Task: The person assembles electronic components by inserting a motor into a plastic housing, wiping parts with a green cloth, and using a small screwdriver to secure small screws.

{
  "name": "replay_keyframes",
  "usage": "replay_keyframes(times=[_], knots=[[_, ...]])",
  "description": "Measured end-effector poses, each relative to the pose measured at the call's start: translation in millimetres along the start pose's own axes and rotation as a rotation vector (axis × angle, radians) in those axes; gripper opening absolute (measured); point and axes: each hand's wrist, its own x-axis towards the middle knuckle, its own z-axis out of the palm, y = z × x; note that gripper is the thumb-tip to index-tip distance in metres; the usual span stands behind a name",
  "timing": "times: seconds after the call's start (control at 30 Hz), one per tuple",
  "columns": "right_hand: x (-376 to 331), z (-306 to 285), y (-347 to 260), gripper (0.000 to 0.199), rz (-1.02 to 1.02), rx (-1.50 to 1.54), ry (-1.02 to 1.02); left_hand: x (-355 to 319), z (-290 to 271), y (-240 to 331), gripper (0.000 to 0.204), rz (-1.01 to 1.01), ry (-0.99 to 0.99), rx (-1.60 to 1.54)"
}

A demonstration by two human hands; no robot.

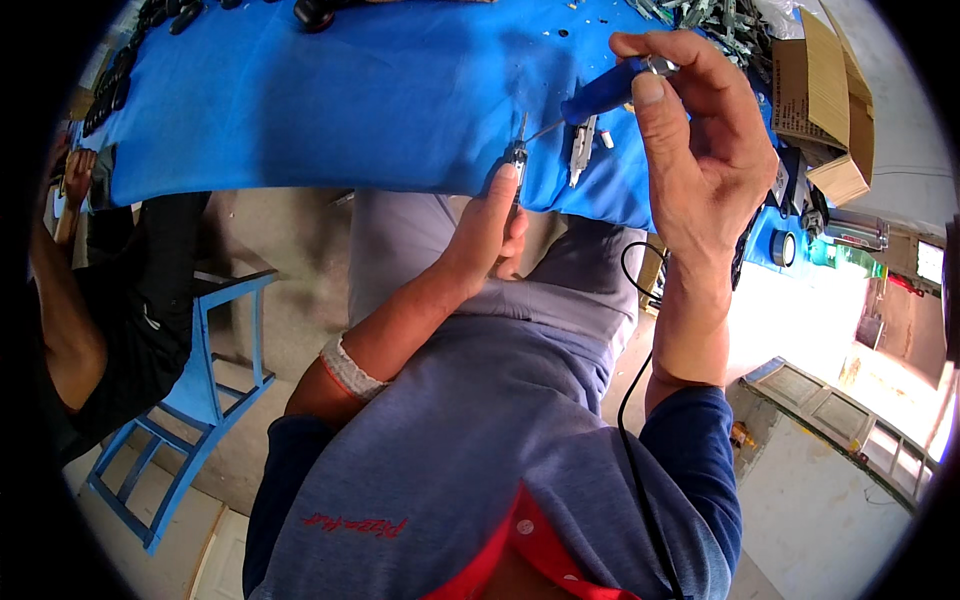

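Observation:
My right hand [690, 130] is raised over the blue-covered table [380, 90] and grips a blue-handled screwdriver [600, 95]. Its thin shaft slants down to the left toward a small dark metal part [519, 155]. My left hand [487, 228] pinches that part at the table's near edge, thumb pointing up. A small grey metal piece [582, 150] lies on the cloth just right of the part, under the screwdriver handle.
An open cardboard box [825, 100] stands at the table's right end, beside a pile of metal parts [715, 20]. Another person [90, 290] sits at the left by a blue wooden chair [190, 400]. A black cable [640, 400] hangs over my lap.

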Motion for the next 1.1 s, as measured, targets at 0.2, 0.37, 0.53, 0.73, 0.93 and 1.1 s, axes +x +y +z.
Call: replay_keyframes(times=[0.2, 0.37, 0.53, 0.73, 0.93, 1.1], knots=[[-1.3, 7.3, 12.6, 0.026, -0.101, -0.064, 0.177, -1.1, -0.1, 0.6, 0.063, 0.001, -0.005, 0.005], [1.9, 0.6, 4.4, 0.023, -0.062, -0.222, 0.07, 0.3, 0.0, 0.0, 0.063, 0.009, -0.005, -0.006], [5.9, 6.8, -1.8, 0.028, 0.026, -0.001, 0.066, -0.8, 1.2, 0.2, 0.063, 0.011, -0.012, -0.018], [0.5, 10.3, -1.5, 0.031, 0.048, 0.057, 0.042, -0.9, 0.2, 0.8, 0.063, 0.015, -0.013, 0.003], [1.6, 10.3, 10.3, 0.03, -0.077, -0.1, 0.136, -0.3, 0.0, -0.5, 0.063, 0.0, 0.003, -0.001], [12.2, 7.5, -3.8, 0.023, -0.021, -0.173, 0.08, 0.5, -1.1, -0.6, 0.064, -0.027, -0.008, -0.017]])
